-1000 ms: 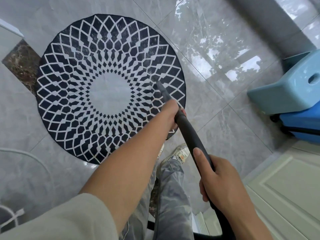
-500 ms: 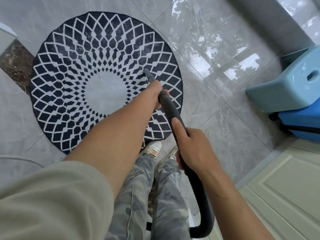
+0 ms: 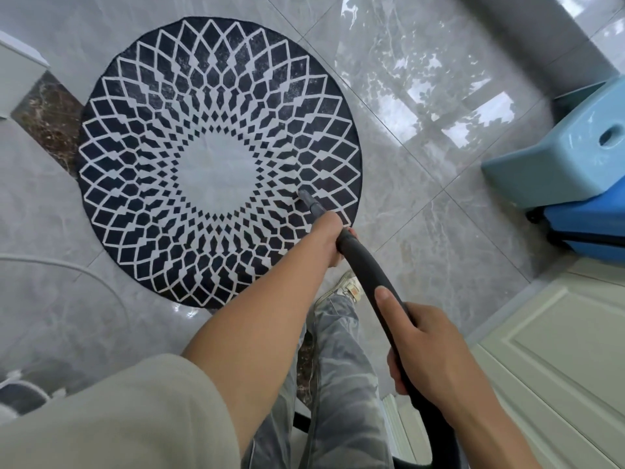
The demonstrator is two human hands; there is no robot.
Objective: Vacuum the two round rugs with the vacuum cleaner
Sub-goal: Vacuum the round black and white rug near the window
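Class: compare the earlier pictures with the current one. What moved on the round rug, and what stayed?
The vacuum nozzle was pushed away across the dark pattern, then drawn back toward the person; its tip now lies right of the pale centre. Nothing was taken up or let go: the left hand still grips the hose just behind the nozzle, the right hand farther back. The round rug stayed put.

Nozzle [image 3: 309,198] on rug [image 3: 142,137] — stool [image 3: 561,164] right.
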